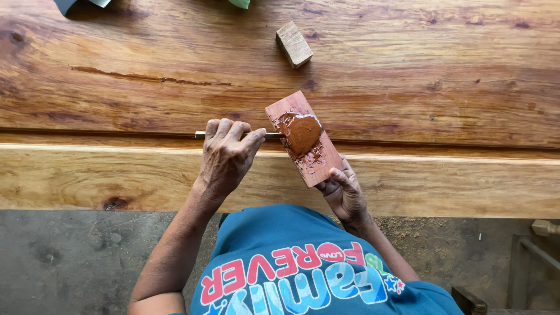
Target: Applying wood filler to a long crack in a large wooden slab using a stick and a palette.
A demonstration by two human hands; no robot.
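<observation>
A small wooden board (pixel 303 140) lies tilted across the seam of a big wooden slab (pixel 408 81), carrying a mound of reddish-brown paste (pixel 302 134). At nine o'clock from the paste, the left hand (pixel 226 154) grasps a thin blade (pixel 273 135) whose tip touches the mound. At five o'clock, the right hand (pixel 343 191) grips the board's near end from beneath. Scooping probably goes best with the blade kept flat and the board held steady. The blade's handle is hidden under the fingers. A small wood block (pixel 293 44) sits at twelve o'clock; objects at the top edge are cut off.
</observation>
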